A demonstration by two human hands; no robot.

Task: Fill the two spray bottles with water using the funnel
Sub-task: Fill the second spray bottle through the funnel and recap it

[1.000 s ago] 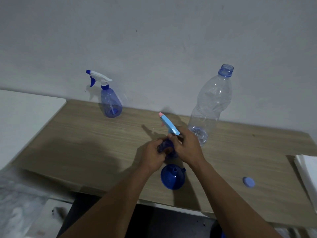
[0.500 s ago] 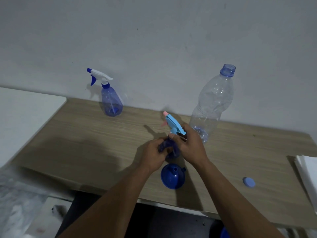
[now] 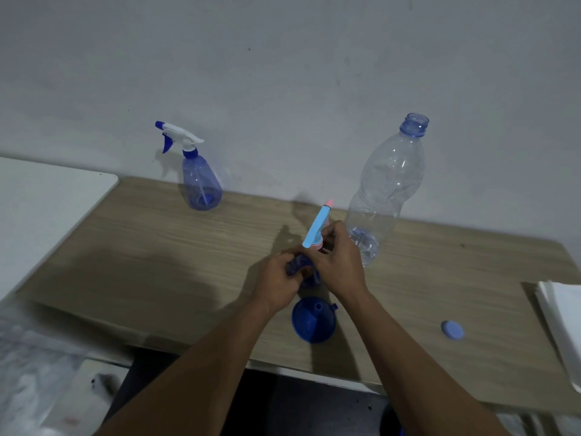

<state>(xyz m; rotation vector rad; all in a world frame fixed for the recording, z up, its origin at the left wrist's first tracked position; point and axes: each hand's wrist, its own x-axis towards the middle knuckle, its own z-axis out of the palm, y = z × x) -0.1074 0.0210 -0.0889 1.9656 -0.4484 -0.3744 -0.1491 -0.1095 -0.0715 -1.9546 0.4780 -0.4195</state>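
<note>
While the left hand (image 3: pixel 278 283) clasps a small blue plastic spray bottle (image 3: pixel 298 269) at table (image 3: pixel 157 262) centre | right hand (image 3: pixel 338 259) grips its light-blue trigger head (image 3: pixel 316 228) | dark-blue funnel (image 3: pixel 312 319) just beside, nearer the person | 2nd spray bottle (image 3: pixel 199 180) stands at the wall

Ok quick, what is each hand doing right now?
Left hand: closed around the small spray bottle.
Right hand: closed on the light blue spray head.
</note>
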